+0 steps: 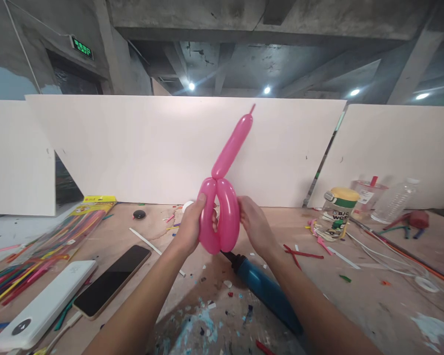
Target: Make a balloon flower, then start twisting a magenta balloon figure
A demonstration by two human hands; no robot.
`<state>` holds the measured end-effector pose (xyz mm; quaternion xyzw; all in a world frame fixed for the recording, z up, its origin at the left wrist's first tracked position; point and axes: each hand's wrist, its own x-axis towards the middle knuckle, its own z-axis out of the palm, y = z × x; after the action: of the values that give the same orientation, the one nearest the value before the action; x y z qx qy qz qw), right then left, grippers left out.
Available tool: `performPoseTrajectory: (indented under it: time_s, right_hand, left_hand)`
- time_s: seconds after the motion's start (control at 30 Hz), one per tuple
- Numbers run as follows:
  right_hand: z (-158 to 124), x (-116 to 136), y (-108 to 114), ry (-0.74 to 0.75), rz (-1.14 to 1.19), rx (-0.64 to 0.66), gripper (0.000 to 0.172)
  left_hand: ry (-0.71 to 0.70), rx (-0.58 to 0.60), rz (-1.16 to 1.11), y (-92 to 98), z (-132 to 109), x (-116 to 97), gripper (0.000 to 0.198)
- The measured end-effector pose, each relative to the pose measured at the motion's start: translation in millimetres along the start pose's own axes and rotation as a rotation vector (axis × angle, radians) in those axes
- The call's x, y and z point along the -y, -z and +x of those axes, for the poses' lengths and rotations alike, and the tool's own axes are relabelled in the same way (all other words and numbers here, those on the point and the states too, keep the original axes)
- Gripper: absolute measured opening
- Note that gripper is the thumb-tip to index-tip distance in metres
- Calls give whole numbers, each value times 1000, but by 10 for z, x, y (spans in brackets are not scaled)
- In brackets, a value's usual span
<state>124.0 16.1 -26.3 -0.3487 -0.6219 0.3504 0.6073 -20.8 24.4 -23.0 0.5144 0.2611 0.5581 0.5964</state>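
Observation:
A pink twisting balloon (pixel 229 212) stands upright in front of me, bent into a two-sided loop below a twist. Its single straight length slants up to the right and ends in a thin uninflated tip. My left hand (pixel 191 224) is closed around the loop's left side, thumb in front, fingertips showing through the gap. At the loop's right side, my right hand (pixel 254 224) has its fingers bent together against the balloon, their tips partly hidden. Below the balloon lies a blue balloon pump (pixel 264 291), its dark nozzle pointing toward the loop, partly covered by my right forearm.
On the left lie a phone (pixel 113 281), a white power bank (pixel 44 303) and a packet of uninflated balloons (pixel 85 217). A yellow-lidded cup (pixel 335 214), a clear bottle (pixel 395 199) and cables (pixel 388 264) are at right. A white panel (pixel 151 148) stands behind; scraps litter the table.

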Motion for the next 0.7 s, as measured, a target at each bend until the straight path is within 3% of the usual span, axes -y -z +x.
performPoseTrajectory:
  time_s: [0.07, 0.13, 0.27, 0.4, 0.47, 0.7]
  right_hand:
    - [33, -49, 48, 14, 34, -86, 35]
    - [62, -83, 106, -34, 75, -54, 37]
    - [63, -35, 181, -156, 153, 117, 38]
    - [-16, 112, 133, -284, 370, 367, 29]
    - [-51, 150, 99, -322, 426, 414, 25]
    - [-19, 35, 174, -482, 665, 448, 32]
  left_hand:
    - [22, 15, -46, 51, 12, -33, 53]
    - [50, 50, -98, 98, 14, -49, 50]
    - [165, 135, -134, 158, 4, -42, 54]
    - [159, 60, -129, 155, -16, -20, 52]
    - [160, 56, -139, 141, -28, -16, 47]
    - [295, 303, -254, 163, 1, -59, 59]
